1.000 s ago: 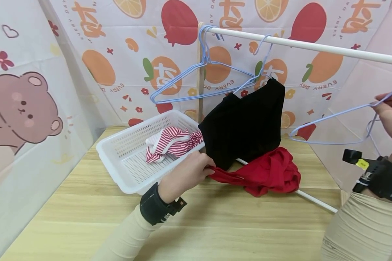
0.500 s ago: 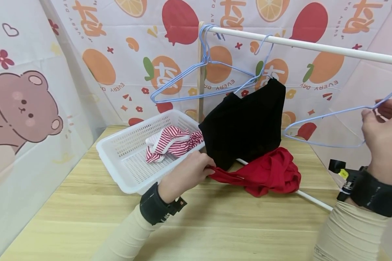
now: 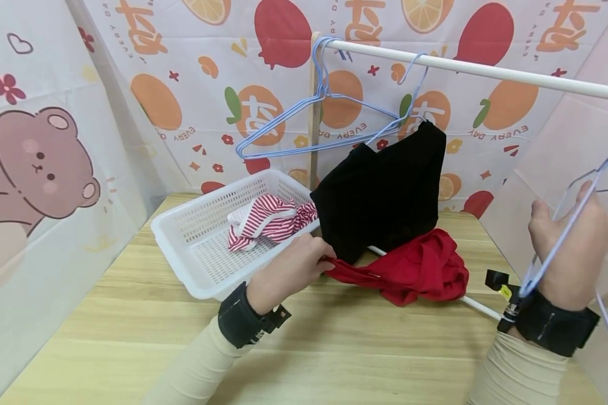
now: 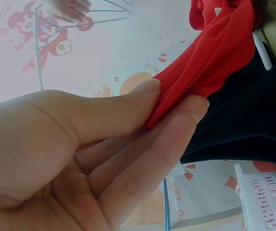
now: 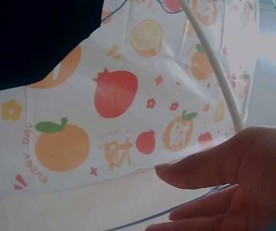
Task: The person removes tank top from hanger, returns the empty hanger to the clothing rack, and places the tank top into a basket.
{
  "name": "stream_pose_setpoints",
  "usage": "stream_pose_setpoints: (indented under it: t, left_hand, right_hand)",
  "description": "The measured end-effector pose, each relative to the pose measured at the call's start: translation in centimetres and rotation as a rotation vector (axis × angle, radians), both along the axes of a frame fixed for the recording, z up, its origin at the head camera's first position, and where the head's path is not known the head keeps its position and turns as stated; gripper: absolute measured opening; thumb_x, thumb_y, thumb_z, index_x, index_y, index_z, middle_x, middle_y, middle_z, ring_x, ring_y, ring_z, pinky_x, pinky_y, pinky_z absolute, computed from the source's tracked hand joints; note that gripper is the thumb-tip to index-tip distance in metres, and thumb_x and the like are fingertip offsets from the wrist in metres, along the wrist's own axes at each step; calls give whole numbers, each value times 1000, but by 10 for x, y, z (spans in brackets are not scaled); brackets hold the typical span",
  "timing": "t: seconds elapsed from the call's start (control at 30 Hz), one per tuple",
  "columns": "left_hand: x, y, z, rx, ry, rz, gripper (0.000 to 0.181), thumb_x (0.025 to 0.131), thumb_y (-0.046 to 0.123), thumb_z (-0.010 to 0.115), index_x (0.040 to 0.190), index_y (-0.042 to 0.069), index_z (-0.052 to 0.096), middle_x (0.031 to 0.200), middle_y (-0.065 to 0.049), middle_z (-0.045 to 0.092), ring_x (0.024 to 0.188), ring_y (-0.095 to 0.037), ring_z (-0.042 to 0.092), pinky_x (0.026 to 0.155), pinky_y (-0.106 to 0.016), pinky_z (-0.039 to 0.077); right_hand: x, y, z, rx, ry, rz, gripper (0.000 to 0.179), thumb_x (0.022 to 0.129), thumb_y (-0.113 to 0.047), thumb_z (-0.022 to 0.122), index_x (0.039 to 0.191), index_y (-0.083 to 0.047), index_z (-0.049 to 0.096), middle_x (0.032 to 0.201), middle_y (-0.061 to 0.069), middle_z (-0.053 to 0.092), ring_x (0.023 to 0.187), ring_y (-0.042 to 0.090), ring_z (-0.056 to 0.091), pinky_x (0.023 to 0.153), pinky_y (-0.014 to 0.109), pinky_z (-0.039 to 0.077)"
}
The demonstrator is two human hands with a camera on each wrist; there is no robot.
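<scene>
My left hand [image 3: 296, 261] pinches one end of a red garment [image 3: 418, 270] between thumb and fingers, as the left wrist view shows up close. The rest of that cloth lies bunched over the table. At the right, blurred, my right hand [image 3: 570, 247] is raised among the wires of a blue hanger [image 3: 529, 286], one of which crosses in front of it. In the right wrist view its thumb [image 5: 200, 168] stands apart from the loose fingers, with a blue wire running behind. A black garment [image 3: 385, 185] hangs from a blue hanger above the red cloth.
A white rail [image 3: 461, 64] runs across the top on a wooden post, with several bare blue hangers [image 3: 278, 121] at its left end. A white basket [image 3: 182, 225] holds a red-striped garment [image 3: 268, 219]. A white bar [image 3: 478, 306] lies low behind the red cloth.
My right hand has moved left and down from the hanger's neck, and its fingers have loosened. The blue hanger has swung toward the camera. My left hand keeps its pinch.
</scene>
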State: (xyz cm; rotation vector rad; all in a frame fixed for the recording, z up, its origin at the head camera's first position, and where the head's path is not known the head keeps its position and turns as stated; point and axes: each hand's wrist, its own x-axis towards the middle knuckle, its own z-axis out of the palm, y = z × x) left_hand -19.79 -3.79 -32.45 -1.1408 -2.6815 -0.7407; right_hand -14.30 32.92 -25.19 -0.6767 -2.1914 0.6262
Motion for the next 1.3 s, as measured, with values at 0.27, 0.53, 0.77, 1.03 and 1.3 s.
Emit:
stream_pose_setpoints:
  t: [0.27, 0.53, 0.77, 1.03, 1.3]
  left_hand:
    - [1, 0, 0, -14, 15, 20, 5, 90, 13, 80, 94, 11, 82, 80, 1, 74, 64, -10, 56, 59, -20, 47]
    - [2, -2, 1, -5, 1, 16, 7, 91, 13, 79, 96, 9, 82, 81, -1, 75, 65, -11, 57, 61, -20, 49]
    - [3, -2, 3, -16, -4, 21, 8, 91, 14, 79, 98, 10, 82, 82, -1, 76, 64, -11, 57, 59, -19, 47]
    - [3, 1, 3, -37, -11, 21, 9, 90, 15, 80, 98, 11, 83, 83, -1, 77, 64, -10, 58, 61, -19, 48]
    - [1, 1, 1, -45, -19, 11, 9, 90, 14, 80, 98, 11, 83, 85, -1, 77, 65, -11, 58, 63, -19, 50]
  right_hand:
    - [-8, 6, -17, -104, -117, 87, 53, 107, -22, 31, 151, 6, 42, 146, 33, 53, 126, 51, 58, 92, 56, 53]
    - [-16, 12, -24, -213, -170, 132, 59, 107, -23, 20, 163, -4, 25, 153, 24, 52, 141, 45, 48, 116, 63, 37]
    - [-28, 29, -37, -255, -153, 137, 50, 102, -13, 36, 150, -3, 48, 115, 7, 71, 71, -15, 43, 74, 15, 44]
    - [-38, 42, -54, -240, -281, 291, 48, 99, -12, 42, 141, 12, 40, 110, 27, 65, 62, -5, 52, 59, 19, 45]
    - [-46, 36, -54, -143, -487, 412, 79, 107, -41, 36, 154, 19, 15, 144, 41, 47, 120, 56, 58, 98, 63, 46]
